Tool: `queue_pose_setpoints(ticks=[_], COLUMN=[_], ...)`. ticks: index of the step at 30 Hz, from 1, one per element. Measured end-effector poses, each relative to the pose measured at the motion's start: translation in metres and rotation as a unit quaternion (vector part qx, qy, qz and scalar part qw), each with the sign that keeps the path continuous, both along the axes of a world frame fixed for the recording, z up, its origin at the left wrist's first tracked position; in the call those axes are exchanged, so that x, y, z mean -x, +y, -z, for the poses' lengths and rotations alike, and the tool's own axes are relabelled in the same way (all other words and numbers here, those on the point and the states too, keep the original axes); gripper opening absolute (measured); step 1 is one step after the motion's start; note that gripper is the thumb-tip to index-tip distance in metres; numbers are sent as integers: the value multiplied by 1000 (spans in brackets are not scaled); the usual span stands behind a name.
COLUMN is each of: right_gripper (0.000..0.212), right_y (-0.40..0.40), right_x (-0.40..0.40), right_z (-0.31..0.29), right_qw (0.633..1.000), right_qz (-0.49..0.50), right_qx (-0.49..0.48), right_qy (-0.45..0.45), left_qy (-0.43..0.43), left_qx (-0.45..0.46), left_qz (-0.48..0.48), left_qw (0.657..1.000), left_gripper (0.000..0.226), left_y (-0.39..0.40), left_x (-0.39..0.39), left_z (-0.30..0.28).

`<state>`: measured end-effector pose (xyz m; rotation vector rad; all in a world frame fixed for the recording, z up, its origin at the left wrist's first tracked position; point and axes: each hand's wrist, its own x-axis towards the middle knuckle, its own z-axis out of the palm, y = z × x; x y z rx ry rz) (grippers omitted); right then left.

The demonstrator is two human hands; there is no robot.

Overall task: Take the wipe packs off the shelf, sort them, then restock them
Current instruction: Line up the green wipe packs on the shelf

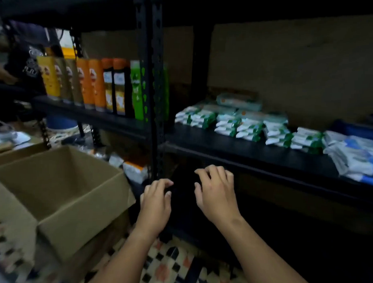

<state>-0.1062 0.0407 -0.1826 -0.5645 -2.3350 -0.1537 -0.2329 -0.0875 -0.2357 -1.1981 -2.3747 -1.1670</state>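
Both hands empty: left hand (156,200) and right hand (215,193) are held out with fingers loosely curled, nothing gripped, just below the front lip of the shelf (255,152).

Wipe packs are stacked on the shelf: green-and-white packs (245,127) in low piles along the middle, blue-and-white packs (354,151) at its right end. None taken off yet, by the look of it.

Risks, as judged:
- Piles are loose and uneven; one pack pulled from low down could bring neighbours off the front edge.
- Lighting is poor, so the two pack types could be mixed when sorted.
- The blue-and-white pile overhangs the shelf lip and could be knocked off by a forearm.

Around the shelf: open cardboard box (59,192) to its lower left, apparently empty; bottles (92,85) on the adjoining shelf to the left; an upright post (150,87) between the two, in the way of any sideways reach.
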Motion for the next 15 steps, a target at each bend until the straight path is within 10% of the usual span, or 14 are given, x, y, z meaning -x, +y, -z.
queue_pose_setpoints(ticks=[15], right_gripper=[48], right_y=[-97], right_x=[-14], right_z=[262], right_qw=[839], right_qz=[-9], right_qx=[395], right_qy=[-374], left_qy=[-282], left_qx=[392], left_qz=[-99], left_qw=[870], left_gripper=[46], left_y=[-150], left_x=[23], left_z=[271])
